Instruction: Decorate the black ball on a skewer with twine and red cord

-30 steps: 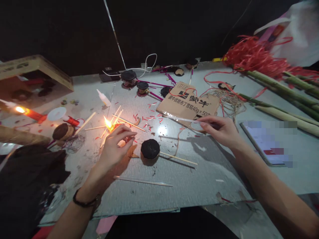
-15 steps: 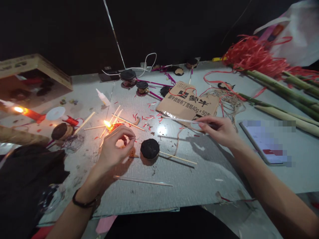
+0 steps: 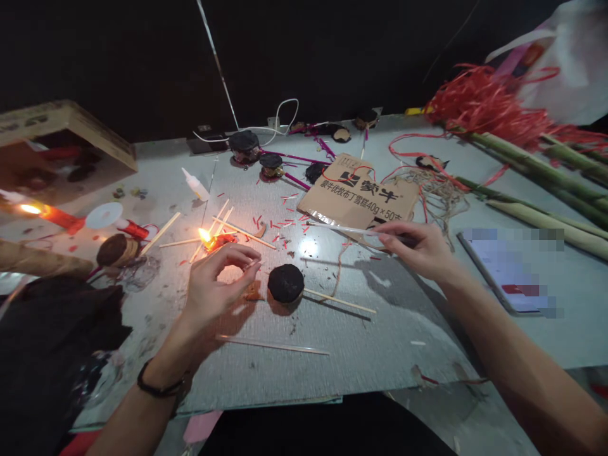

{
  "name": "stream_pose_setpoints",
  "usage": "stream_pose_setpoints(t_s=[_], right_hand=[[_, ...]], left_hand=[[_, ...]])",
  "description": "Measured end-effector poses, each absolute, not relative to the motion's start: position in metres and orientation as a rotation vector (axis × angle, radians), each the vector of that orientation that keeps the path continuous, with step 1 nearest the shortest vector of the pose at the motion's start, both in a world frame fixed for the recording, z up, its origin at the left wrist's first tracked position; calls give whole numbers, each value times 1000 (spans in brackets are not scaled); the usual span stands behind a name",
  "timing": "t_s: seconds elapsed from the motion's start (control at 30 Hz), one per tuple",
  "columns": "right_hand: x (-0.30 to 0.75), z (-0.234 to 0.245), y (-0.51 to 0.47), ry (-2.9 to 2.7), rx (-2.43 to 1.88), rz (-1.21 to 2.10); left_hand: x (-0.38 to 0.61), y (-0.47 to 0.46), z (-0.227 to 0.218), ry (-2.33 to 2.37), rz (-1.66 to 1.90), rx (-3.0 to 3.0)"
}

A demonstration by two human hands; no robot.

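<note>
My right hand grips a thin, translucent glue stick near one end. Its darkened tip points left, in front of a torn cardboard piece. My left hand is closed in a pinch; whatever is between thumb and fingertip is too small to make out. Just beyond that hand burns a red candle, partly hidden by the fingers. Between my hands a round, black-topped piece rests on the table, with a thin wooden stick reaching right from it. A second clear stick lies nearer me.
Wooden sticks and red scraps lie around the flame. Another lit candle burns at left, near a cardboard box. A glue bottle lies behind. At right are a phone, bamboo poles and red plastic strips.
My left hand's pinching fingertips have shifted very slightly to the right. The right hand and its glue stick stay where they were.
</note>
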State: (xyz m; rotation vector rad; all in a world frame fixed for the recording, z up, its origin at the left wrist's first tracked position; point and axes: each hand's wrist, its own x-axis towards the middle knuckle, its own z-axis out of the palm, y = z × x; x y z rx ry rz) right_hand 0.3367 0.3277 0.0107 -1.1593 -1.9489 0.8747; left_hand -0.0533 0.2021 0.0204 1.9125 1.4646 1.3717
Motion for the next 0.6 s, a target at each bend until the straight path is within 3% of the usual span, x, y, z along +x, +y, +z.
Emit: stream_pose_setpoints(t_s=[0.6], right_hand=[[337, 8, 327, -1947, -1142, 918]], left_hand=[[-53, 202, 19, 1461, 1379, 1953]])
